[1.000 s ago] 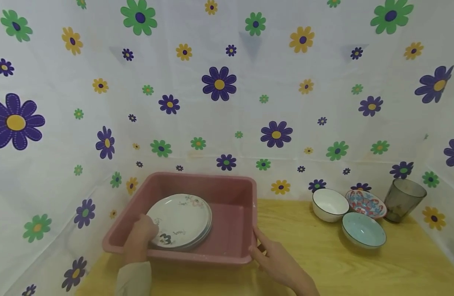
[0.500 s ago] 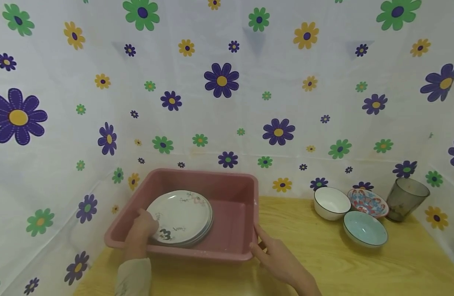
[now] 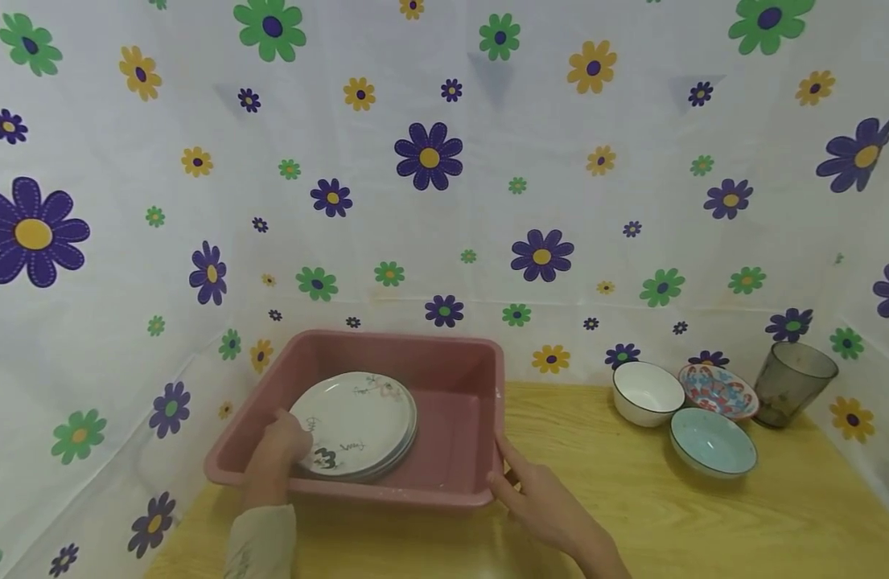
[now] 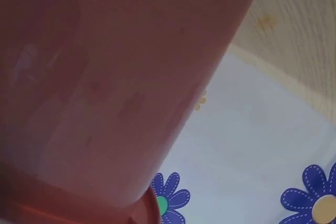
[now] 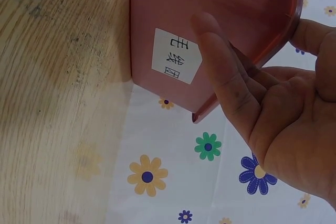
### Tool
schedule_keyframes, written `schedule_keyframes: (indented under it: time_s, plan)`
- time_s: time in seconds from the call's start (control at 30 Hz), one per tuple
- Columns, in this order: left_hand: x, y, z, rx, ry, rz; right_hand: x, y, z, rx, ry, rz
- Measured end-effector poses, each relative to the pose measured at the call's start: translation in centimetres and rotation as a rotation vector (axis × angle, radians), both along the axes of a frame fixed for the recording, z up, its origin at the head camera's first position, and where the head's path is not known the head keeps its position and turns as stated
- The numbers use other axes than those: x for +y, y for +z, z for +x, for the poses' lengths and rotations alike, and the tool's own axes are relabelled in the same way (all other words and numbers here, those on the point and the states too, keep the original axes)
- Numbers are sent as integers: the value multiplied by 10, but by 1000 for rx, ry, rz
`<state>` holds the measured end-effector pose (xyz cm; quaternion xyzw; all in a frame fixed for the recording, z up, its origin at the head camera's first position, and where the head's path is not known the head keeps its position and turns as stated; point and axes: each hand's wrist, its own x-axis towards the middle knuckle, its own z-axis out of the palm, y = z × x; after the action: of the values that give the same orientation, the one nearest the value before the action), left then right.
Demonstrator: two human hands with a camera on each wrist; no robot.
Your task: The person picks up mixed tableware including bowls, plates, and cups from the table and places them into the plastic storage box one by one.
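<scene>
A pink plastic tub [image 3: 458,378] stands at the left of the wooden table, with a stack of white patterned plates [image 3: 357,422] leaning inside it. My left hand [image 3: 273,458] grips the tub's front left rim, fingers curled over it beside the plates. My right hand [image 3: 534,494] holds the front right corner. In the right wrist view the tub's rim [image 5: 247,77] runs between the thumb and the long fingers [image 5: 220,51], which lie on the outer wall by a white label [image 5: 176,56]. The left wrist view shows only the tub's underside [image 4: 105,77].
At the back right of the table sit a white bowl [image 3: 647,392], a red and blue patterned bowl [image 3: 719,392], a pale blue bowl [image 3: 712,442] and a grey tumbler [image 3: 793,384]. Flowered cloth [image 3: 430,161] walls the table behind and on both sides.
</scene>
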<state>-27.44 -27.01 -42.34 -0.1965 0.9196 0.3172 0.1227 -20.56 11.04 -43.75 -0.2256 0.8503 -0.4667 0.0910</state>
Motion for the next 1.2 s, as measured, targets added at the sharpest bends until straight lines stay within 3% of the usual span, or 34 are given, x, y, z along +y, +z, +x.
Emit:
schedule_keyframes:
  time_s: [0.1, 0.2, 0.3, 0.4, 0.53, 0.6, 0.73, 0.9, 1.03, 1.2]
  plan:
    - [1, -1, 2, 42, 19, -47, 1, -1, 0, 7, -3, 13]
    - [3, 0, 5, 154, 81, -141, 1, -1, 0, 8, -8, 21]
    - [8, 5, 9, 326, 177, -249, 0, -1, -1, 10, -7, 22]
    - [16, 9, 16, 529, 257, -296, 0, -1, -1, 8, -4, 17]
    - [31, 7, 28, 786, 272, -255, 0, -1, 0, 6, -3, 19]
    - [37, 5, 33, 878, 260, -226, 1, 0, 0, 6, -4, 21]
    - [46, 6, 37, 975, 230, -192, 1, 0, 1, 9, -10, 34]
    - [70, 14, 44, 1043, 146, -185, 6, 1, 1, 6, -22, 65]
    - [92, 22, 54, 1066, 72, -141, 9, 2, 0, 16, -31, 81]
    - [109, 28, 67, 1061, 65, -121, 8, 0, -2, -3, -4, 66]
